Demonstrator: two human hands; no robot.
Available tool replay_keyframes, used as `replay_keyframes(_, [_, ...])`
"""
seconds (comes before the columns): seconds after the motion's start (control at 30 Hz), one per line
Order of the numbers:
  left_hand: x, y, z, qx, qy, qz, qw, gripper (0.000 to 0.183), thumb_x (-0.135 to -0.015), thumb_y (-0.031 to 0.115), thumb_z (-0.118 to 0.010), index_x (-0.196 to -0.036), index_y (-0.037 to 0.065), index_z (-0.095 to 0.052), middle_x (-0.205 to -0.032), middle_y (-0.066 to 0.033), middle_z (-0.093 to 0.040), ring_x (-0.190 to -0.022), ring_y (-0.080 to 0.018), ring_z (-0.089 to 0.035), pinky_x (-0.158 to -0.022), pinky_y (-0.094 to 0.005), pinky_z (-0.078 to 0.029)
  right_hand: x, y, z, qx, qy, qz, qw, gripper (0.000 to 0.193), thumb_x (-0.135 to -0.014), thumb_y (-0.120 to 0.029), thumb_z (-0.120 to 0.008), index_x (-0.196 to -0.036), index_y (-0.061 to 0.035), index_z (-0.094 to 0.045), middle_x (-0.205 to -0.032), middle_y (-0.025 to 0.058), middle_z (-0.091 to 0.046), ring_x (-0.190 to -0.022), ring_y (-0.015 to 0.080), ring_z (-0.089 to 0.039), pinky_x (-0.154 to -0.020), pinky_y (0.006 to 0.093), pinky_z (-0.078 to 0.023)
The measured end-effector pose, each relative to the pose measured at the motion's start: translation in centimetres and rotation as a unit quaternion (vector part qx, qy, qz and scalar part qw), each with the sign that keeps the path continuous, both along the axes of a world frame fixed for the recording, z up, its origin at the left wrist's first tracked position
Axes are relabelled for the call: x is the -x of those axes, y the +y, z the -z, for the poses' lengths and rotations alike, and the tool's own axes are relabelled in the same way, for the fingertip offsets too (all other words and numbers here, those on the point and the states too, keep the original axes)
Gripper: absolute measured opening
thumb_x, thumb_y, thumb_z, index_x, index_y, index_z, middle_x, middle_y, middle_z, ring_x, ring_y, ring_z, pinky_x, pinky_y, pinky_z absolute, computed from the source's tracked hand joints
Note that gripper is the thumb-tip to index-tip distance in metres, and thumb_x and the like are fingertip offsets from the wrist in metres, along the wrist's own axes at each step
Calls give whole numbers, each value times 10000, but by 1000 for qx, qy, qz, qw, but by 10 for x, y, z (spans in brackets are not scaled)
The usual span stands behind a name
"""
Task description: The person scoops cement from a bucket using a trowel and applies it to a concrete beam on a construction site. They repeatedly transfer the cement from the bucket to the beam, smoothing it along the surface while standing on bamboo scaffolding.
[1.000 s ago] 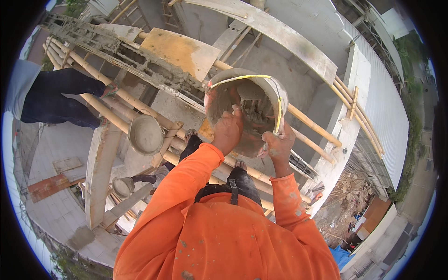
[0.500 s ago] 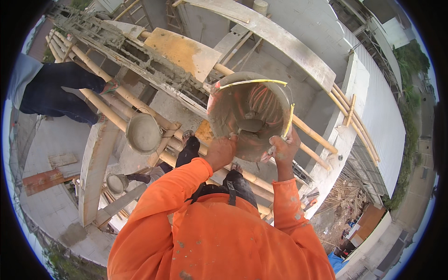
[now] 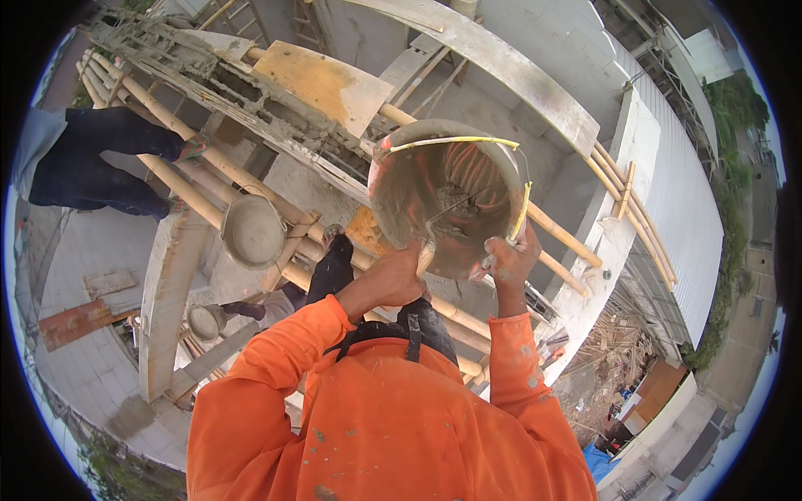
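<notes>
A mortar-caked bucket (image 3: 399, 196), orange-red under the grey, is tilted so that its mouth faces me. My left hand (image 3: 396, 277) is wrapped around the pale handle of a trowel (image 3: 425, 258) at the bucket's near rim. The trowel's blade reaches inside, seen nearly edge-on as a thin line. Closed on the right side of the rim is my right hand (image 3: 511, 257), by the lower end of the yellow-sleeved wire bail (image 3: 521, 213). Wet grey mortar (image 3: 464, 224) lies deep inside; how much there is cannot be made out.
Bamboo poles (image 3: 547, 230) run beneath my feet, high above ground. A mortar-filled formwork beam (image 3: 276, 108) and a stained board (image 3: 322, 83) lie ahead. Left stand a round mortar pan (image 3: 254, 231) and another person's legs (image 3: 109, 159). Someone below is beside a small bucket (image 3: 205, 321).
The trowel blade has turned from flat to nearly edge-on, and its handle now shows. My left hand has shifted slightly down and rolled over. My right hand keeps its hold on the bucket.
</notes>
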State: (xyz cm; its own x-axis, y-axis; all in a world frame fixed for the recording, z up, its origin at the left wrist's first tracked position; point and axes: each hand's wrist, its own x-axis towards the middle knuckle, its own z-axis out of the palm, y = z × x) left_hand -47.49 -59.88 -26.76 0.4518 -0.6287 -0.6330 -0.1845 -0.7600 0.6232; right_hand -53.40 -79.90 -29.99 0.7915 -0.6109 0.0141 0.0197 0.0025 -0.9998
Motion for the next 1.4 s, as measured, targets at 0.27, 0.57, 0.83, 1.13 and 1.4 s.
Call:
replay_keyframes(0.27, [14, 12, 56, -51, -63, 63, 995, 615, -739, 71, -532, -1295, -102, -335, -981, -303, -623, -964, -399, -621, -832, -447, -479, -3, 1, -6, -36, 10, -37, 999, 511, -595, 31, -566, -1103, 71, -599, -840, -13, -573, -730, 74, -500, -640, 207, -411])
replay_keyframes(0.57, [-38, -29, 6, -9, -271, 31, 962, 534, -779, 71, -532, -1278, -69, -403, -867, -232, -642, -788, -377, -660, -666, -432, -526, 1, -15, -7, -38, 36, -70, 996, 550, -587, 34, -540, -1134, 77, -584, -836, -4, -584, -674, 69, -505, -590, 205, -421])
replay_keyframes(0.83, [8, -10, 59, 9, -339, 138, 931, 531, -809, 80, -535, -1312, -21, -397, -886, -212, -634, -684, -324, -671, -531, -382, -526, -4, -26, -5, -75, -12, -61, 995, 521, -606, 66, -505, -1123, 70, -573, -769, 2, -588, -584, 62, -512, -521, 188, -402])
replay_keyframes(1.13, [0, -21, 64, -48, -375, 111, 919, 507, -822, 88, -524, -1306, -13, -410, -880, -191, -630, -664, -307, -671, -519, -366, -525, -10, -17, -12, -60, 22, -63, 996, 404, -584, 17, -576, -984, 55, -609, -734, -31, -541, -639, 64, -479, -557, 210, -394])
replay_keyframes(1.4, [-25, -25, 34, -67, -341, 54, 936, 516, -850, 110, -501, -1334, -10, -372, -962, -198, -640, -756, -331, -683, -588, -393, -540, -7, -8, -13, -24, 47, -72, 996, 334, -574, 0, -592, -905, 37, -616, -711, -34, -520, -624, 69, -456, -552, 217, -392])
